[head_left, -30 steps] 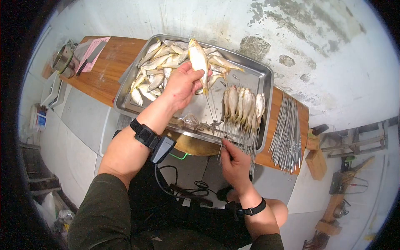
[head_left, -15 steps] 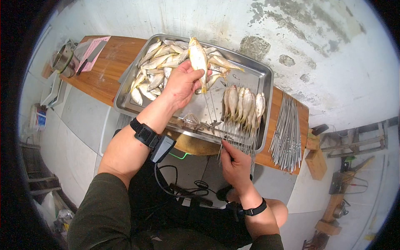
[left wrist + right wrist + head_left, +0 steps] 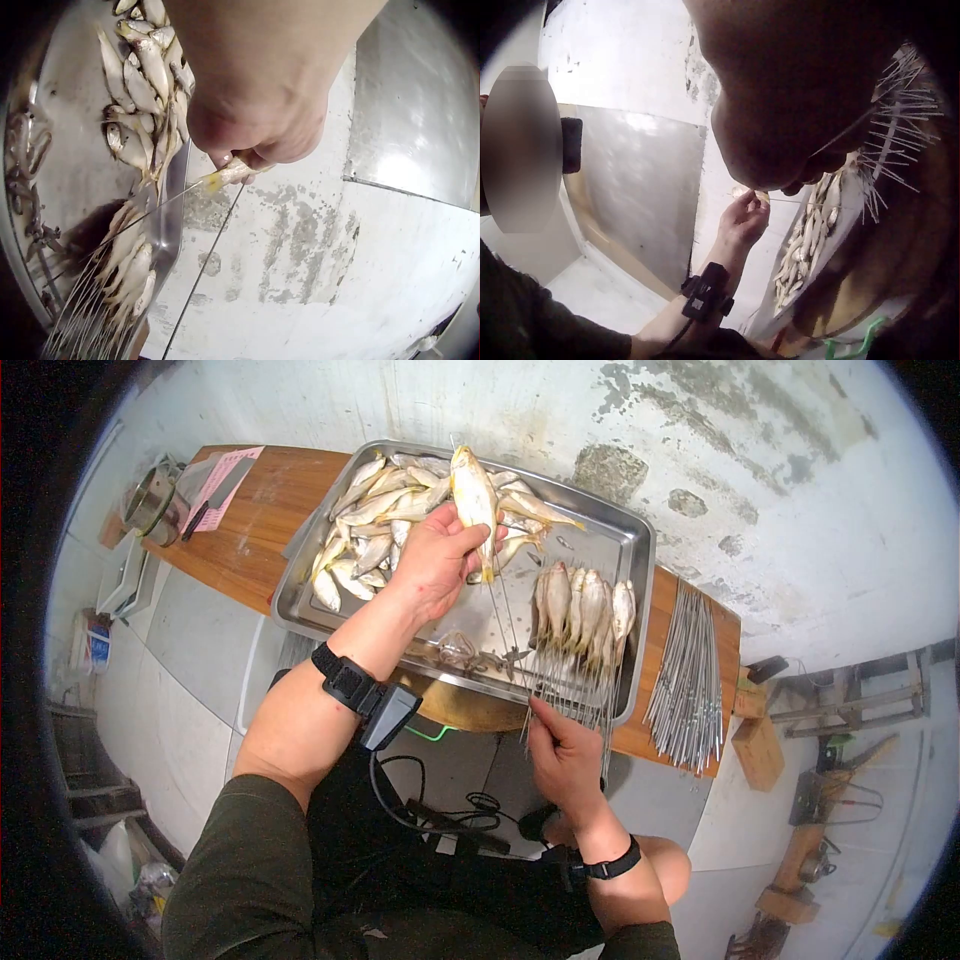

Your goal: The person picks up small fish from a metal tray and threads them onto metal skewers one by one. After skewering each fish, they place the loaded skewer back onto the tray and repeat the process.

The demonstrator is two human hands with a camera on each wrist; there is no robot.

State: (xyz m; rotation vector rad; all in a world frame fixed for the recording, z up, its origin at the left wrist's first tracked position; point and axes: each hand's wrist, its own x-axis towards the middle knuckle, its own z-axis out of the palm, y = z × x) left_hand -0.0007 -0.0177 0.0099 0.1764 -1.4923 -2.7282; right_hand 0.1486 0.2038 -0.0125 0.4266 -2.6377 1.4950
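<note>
A yellow-tailed fish [image 3: 472,490] is gripped by the left hand [image 3: 440,560], head up, above the metal tray [image 3: 640,550]. In the left wrist view the fish's tail [image 3: 216,180] sticks out of the curled hand [image 3: 259,124], with two thin metal rods running from there. The right hand [image 3: 568,755] pinches the lower end of a rod at the tray's near edge; in the right wrist view that hand [image 3: 787,97] is dark. Beside it, several skewered fish [image 3: 585,610] lie in a row, their rods over the tray's edge.
Loose fish [image 3: 375,510] are piled in the tray's left part. A bundle of metal rods [image 3: 688,680] lies on the wooden board [image 3: 260,510] at the right. At its left end are a knife [image 3: 197,520] and a metal pot [image 3: 150,502]. A stained wall [image 3: 500,400] rises behind.
The fish in the left hand has risen very slightly, and a thin tip now shows above its head. Both hands otherwise stay nearly in place.
</note>
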